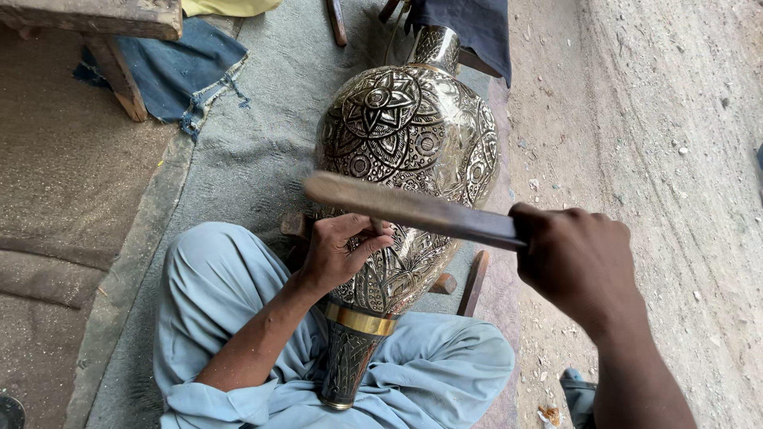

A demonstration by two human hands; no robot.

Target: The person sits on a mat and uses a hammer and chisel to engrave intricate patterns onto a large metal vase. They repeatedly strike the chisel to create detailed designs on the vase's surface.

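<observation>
At nine o'clock from the person lies a grey mat (246, 151) on the floor, with a wooden bench leg (118, 78) and a blue rag (179, 67) up at eleven; that side is open room. The left hand (338, 253) rests on the belly of the big engraved brass vase (409, 151), its fingers (372, 242) pinched together around what looks like a small chisel, though little of it shows. The vase lies tilted across the lap, neck and gold band (362, 319) at six o'clock between the knees, foot towards twelve.

The right hand (576, 258), at three o'clock, has its fingers wrapped tight on a long flat wooden mallet (409, 208) held just over the left hand. A blow landing off line could, I'd judge, catch the left knuckles, or skid the tool across the polished pattern and scar it. The round vase might also roll on its wooden props (474, 280).

Beyond the mat's edge at two o'clock is bare gritty ground (668, 119), wide open for the swing.
</observation>
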